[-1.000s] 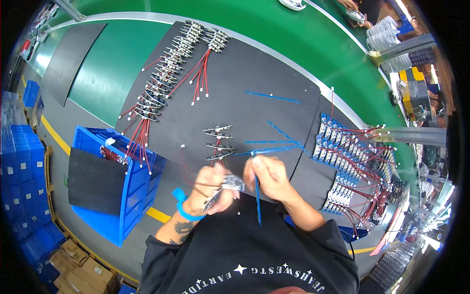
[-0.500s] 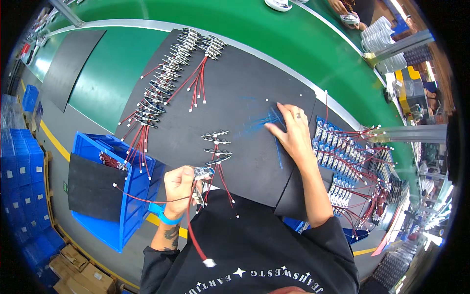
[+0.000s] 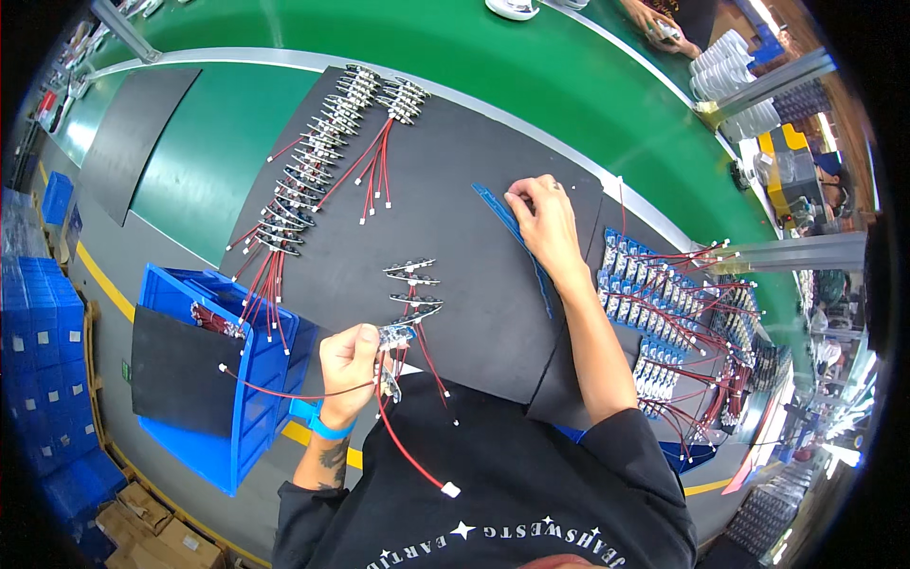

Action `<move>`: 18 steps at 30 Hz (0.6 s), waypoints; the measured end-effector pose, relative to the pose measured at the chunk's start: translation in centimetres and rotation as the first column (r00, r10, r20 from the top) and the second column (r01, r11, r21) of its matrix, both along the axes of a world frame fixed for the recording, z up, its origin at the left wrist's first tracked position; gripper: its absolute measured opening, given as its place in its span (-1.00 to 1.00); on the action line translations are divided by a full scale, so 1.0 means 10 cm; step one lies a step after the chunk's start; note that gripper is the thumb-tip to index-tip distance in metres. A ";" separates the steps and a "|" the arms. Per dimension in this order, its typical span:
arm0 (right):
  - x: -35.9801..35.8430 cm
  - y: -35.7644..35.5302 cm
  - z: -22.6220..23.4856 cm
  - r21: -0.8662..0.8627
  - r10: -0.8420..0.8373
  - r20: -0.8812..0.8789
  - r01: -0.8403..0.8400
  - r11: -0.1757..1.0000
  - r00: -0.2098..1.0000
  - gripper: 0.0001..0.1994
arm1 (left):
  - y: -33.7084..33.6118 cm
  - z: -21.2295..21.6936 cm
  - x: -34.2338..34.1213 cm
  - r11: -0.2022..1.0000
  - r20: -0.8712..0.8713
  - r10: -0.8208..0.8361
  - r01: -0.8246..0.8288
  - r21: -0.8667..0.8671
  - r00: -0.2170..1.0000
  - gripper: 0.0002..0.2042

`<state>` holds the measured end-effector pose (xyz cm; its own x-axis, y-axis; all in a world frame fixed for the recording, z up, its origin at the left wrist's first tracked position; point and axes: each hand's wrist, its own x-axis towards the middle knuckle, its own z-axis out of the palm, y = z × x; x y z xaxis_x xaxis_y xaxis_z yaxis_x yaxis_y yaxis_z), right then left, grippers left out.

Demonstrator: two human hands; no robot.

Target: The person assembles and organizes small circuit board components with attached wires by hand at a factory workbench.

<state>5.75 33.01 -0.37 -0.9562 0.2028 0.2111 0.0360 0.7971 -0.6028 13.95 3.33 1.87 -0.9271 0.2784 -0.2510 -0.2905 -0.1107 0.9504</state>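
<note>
My left hand (image 3: 347,370) is closed around a small blue-and-white circuit board (image 3: 396,336), in front of my shirt. Red wires with white plugs trail from that hand; one long red lead (image 3: 409,460) hangs down to the lower right. More boards are partly hidden beneath my fingers. Just beyond stand several thin boards on edge (image 3: 413,279) in a short row. My right hand (image 3: 545,223) is over the black mat, thumb and fingers drawn together beside thin blue strips (image 3: 502,210). Whether those fingertips pinch anything is hidden.
A long row of boards on edge (image 3: 318,156) runs along the mat's (image 3: 464,142) left side. Wired blue-and-white boards (image 3: 654,294) lie in rows at right. A blue bin (image 3: 242,398) with a black sheet stands lower left. Across the green bench are another person's hands (image 3: 654,27).
The blurred blue strips under my right hand now lie together in a slanting line on the mat. My right hand's spread fingers have drawn together. The left hand's long lead has swung right.
</note>
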 end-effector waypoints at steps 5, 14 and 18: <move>0.01 0.16 -0.10 0.027 -0.108 -0.157 0.113 0.993 0.982 -0.89 | 0.03 0.02 0.01 0.998 0.011 0.033 -0.032 -0.063 0.999 -0.51; 0.04 0.68 -0.08 -0.017 -0.442 -0.035 0.442 0.897 0.896 -0.84 | -0.01 -0.06 0.02 0.998 0.046 0.013 -0.011 -0.062 0.999 -0.57; -0.06 0.68 -0.16 0.077 -0.392 -0.036 0.394 0.916 0.919 -0.83 | 0.01 -0.04 0.01 0.999 0.057 -0.004 0.007 -0.048 0.998 -0.58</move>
<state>5.14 39.78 -1.98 -0.7987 0.5425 0.2604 0.3451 0.7675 -0.5402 14.04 3.40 1.42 -0.9092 0.2702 -0.3168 -0.3452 -0.0635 0.9364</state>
